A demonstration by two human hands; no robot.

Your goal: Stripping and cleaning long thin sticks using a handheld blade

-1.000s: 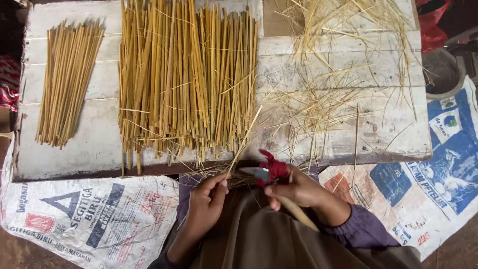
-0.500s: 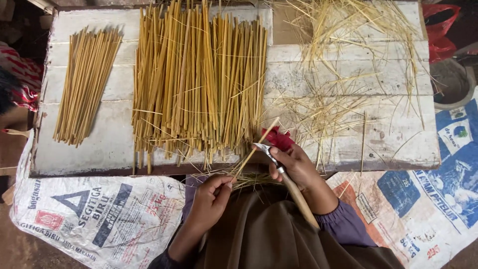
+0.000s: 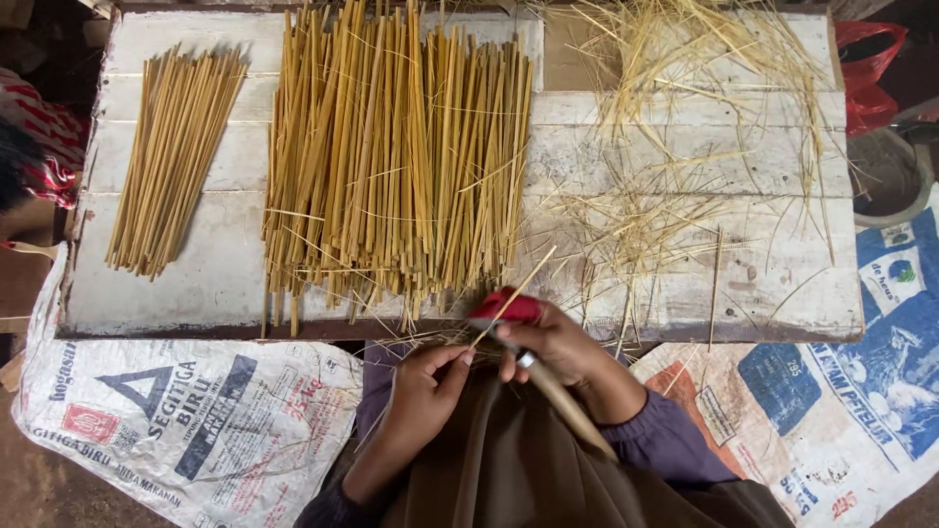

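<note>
While our left hand [image 3: 423, 383] pinches the low end of a thin pale straw [image 3: 514, 296], our right hand [image 3: 556, 344] clamps a red-handled tool [image 3: 509, 310] against it. Just past our fingertips runs the board's near edge [image 3: 196, 330] (bare wood beyond), straw slanting upward, dry, straight.

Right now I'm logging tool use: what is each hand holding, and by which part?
The right hand grips a red-handled cutting tool by its handles. The left hand pinches a thin straw stalk near its lower end.
</note>
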